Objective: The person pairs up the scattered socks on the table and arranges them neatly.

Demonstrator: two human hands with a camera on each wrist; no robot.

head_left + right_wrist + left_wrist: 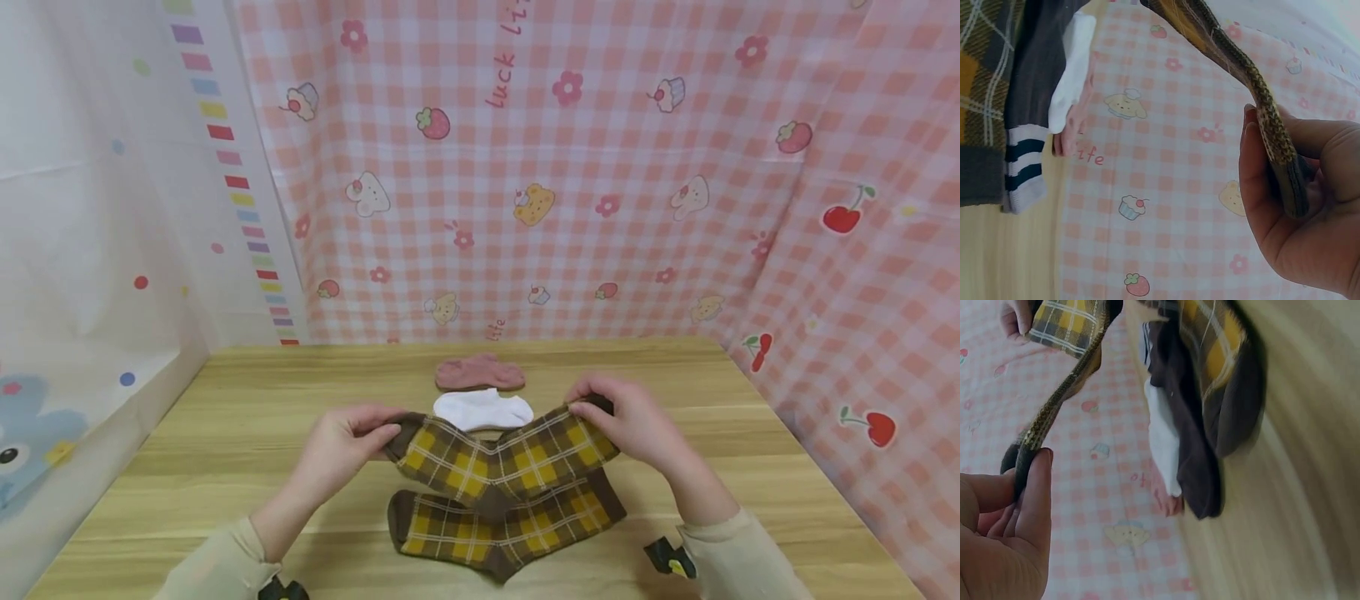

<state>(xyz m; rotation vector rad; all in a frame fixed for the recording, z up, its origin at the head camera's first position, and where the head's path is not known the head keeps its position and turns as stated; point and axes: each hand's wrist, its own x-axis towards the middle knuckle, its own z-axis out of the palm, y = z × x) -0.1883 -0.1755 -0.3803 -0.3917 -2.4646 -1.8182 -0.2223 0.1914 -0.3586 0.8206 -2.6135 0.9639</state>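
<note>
A brown-and-yellow plaid sock (442, 454) is stretched between both hands above the table, sagging in the middle. My left hand (341, 446) pinches its dark toe end between thumb and fingers. At the other end, my right hand (633, 421) pinches the dark cuff, also visible in the right wrist view as a folded edge (1275, 137). Below lies a matching plaid sock (446, 533), flat with its heel toward me. Beyond it, the wrist views show a dark grey sock (1191, 437) with a striped cuff (1025, 159); the held sock mostly hides it in the head view.
A white ankle sock (480, 410) and a pink sock (480, 372) lie in a row farther back on the wooden table (247, 433). Behind stands a pink checked curtain (487, 267), with a white printed sheet (97, 225) along the left.
</note>
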